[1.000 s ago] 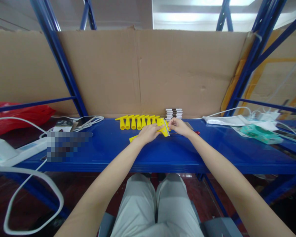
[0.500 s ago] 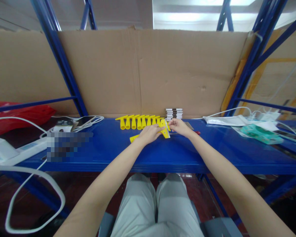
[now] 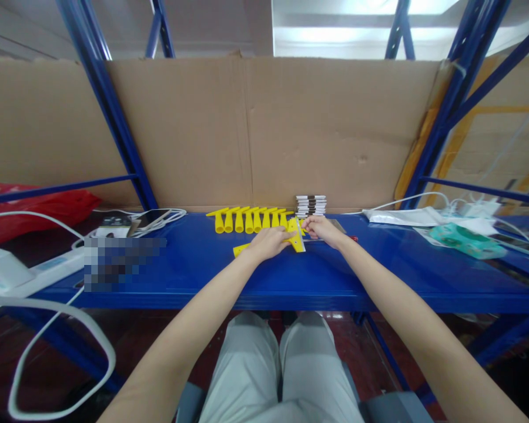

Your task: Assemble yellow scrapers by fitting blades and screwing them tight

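My left hand [image 3: 267,242] is closed round a yellow scraper [image 3: 298,242] with a wide head and a pale, blade-like strip along its right edge. The scraper's handle end sticks out to the left from under my palm. At the upper end of that strip is my right hand [image 3: 321,230], its fingers pinched together; whatever they hold is too small to make out. Behind my hands a row of several similar yellow scraper pieces [image 3: 249,222] stretches along the shelf. A thin rod with a red end [image 3: 354,239] lies partly hidden behind my right wrist.
A stack of small white-and-dark packs [image 3: 311,207] stands against the cardboard wall [image 3: 326,129]. To the right lie a white pouch [image 3: 403,217] and a green pack [image 3: 467,239]. A power strip [image 3: 48,270] and cables are at left on the blue shelf [image 3: 194,264].
The scraper's head sits slightly lower in the view, with both hands still at it. My right fingers have shifted only a little, near the strip's upper end.
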The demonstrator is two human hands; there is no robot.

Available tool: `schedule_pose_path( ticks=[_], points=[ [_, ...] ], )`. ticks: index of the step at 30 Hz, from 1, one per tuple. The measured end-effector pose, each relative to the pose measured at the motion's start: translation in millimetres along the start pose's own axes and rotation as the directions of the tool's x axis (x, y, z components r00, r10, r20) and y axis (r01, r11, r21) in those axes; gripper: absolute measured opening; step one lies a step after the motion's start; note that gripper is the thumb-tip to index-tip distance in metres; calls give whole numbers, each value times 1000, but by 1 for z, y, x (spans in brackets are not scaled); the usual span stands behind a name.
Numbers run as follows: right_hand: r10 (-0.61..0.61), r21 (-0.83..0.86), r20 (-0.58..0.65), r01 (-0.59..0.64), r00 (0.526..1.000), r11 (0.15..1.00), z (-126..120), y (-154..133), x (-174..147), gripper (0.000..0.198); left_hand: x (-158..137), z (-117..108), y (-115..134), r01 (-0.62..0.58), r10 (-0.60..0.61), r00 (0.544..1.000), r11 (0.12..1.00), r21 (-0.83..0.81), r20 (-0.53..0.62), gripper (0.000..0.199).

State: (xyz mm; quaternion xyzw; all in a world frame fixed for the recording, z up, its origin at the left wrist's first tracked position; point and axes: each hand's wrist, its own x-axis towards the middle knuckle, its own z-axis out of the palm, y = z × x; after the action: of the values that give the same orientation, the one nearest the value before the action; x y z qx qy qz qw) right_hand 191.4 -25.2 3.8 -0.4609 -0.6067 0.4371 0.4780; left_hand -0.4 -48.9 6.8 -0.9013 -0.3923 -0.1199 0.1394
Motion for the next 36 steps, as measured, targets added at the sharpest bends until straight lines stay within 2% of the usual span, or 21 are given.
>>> schedule_pose_path(
  ticks=[5, 15, 21, 26, 36],
  points=[
    [52, 26, -2, -52, 999, 998, 3, -3, -2, 16, 1, 3, 1, -23, 23, 999, 1000, 3, 33, 39],
    [88, 70, -5, -87, 996, 994, 6, -8, -6, 17, 2, 2, 2, -26, 25, 999, 999, 29, 31, 40],
    [152, 107, -35, -148, 988, 983, 6, -11, -7, 22, 2, 4, 3, -23, 22, 999, 999, 40, 30, 40],
    [210, 164, 30, -212, 977, 963, 5, -13, -8, 25, 1, 6, 2, -19, 18, 1000, 999, 47, 26, 40],
    [335, 209, 181, -369, 925, 905, 1, -17, -9, 11, 0, 6, 2, -13, 12, 1000, 998, 62, 28, 41]
  ],
)
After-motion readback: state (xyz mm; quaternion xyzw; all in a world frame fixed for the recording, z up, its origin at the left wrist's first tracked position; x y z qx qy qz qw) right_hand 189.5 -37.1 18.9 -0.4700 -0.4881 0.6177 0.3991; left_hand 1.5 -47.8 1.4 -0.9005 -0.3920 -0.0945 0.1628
